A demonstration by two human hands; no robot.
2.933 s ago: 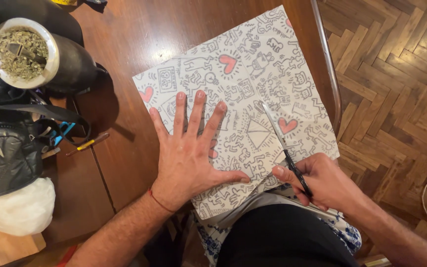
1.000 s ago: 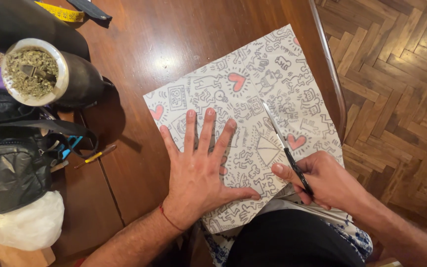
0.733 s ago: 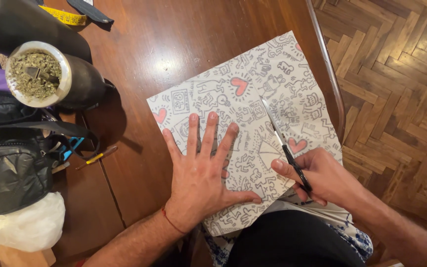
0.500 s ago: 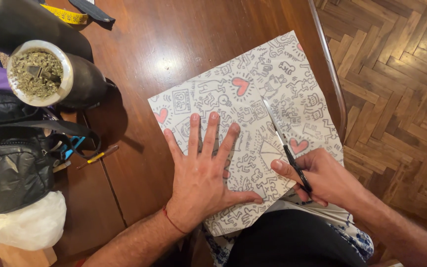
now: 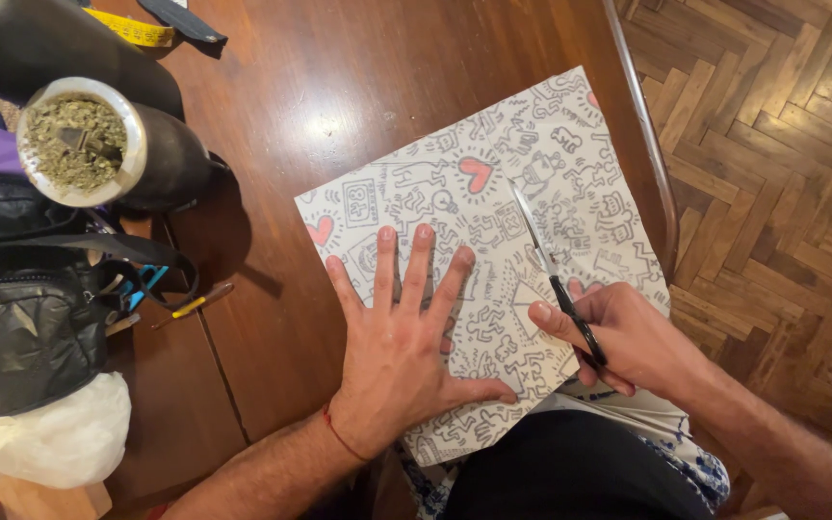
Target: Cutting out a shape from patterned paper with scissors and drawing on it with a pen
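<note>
Scissors (image 5: 556, 284) slightly farther along paper (image 5: 532, 183)

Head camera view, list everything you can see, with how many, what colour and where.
wrapping paper: one sheet, white with black doodles and red hearts, flat on the table's right part
scissors: one pair, silver blades, black handles, lying over the paper, held in the right hand
table: one, dark brown wood
cup: one, dark with pale rim, filled with green herb, upper left
bag: one, black, left edge
plastic bag: one, white, lower left
pencil: one, yellow and dark, beside the black bag
tape measure: one, yellow, top left
floor: brown herringbone parquet, right
left hand: one, spread flat, pressing the paper
right hand: one, fingers closed around the scissor handles
</note>
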